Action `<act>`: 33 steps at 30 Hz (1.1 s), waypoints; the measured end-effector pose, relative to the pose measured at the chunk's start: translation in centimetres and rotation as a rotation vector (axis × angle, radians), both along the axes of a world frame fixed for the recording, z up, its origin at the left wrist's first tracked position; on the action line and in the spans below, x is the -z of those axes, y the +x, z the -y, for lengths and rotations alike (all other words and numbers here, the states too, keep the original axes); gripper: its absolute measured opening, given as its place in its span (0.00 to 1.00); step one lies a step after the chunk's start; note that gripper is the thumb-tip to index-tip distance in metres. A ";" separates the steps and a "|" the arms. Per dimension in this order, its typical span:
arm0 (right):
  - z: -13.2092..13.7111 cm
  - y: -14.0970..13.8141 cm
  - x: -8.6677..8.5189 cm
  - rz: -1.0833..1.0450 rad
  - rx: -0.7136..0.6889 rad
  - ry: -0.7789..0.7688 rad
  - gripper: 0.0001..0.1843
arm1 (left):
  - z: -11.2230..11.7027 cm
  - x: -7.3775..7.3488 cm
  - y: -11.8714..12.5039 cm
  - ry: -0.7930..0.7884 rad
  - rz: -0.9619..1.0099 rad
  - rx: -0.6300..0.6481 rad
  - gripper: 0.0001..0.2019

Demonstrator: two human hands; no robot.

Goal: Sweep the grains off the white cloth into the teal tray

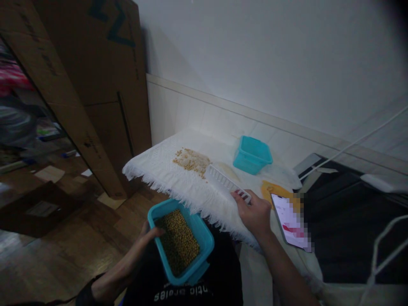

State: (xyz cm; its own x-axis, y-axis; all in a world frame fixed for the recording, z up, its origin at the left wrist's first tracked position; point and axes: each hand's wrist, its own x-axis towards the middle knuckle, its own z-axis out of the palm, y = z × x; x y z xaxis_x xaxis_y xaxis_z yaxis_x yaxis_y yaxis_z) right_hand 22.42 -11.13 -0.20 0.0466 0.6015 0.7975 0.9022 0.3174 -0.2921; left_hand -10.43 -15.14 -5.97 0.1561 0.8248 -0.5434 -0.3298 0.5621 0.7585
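My left hand (140, 247) grips the near left rim of a teal plastic tub (208, 242), its thumb hooked over the inside. Yellow beans (183, 238) lie in the tub, with darker green ones along the left side. The tub is below the fringed front edge of a white cloth (165, 163). My right hand (257, 212) is closed on the near end of a long white slotted plastic tray (225, 183). The tray's far end is beside a scattered patch of yellow beans and pale grains (191, 161) on the cloth.
A second teal tub (253, 155) stands at the back of the cloth by the wall. A phone (290, 223) lies right of my right hand, partly over an orange-yellow item (269, 189). Large cardboard boxes (108, 85) stand at the left. White cables cross the right side.
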 end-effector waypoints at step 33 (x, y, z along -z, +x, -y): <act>0.2 -2.1 -0.9 0.007 -0.095 0.021 0.28 | -2.3 -1.3 -1.6 0.005 -0.126 -0.026 0.34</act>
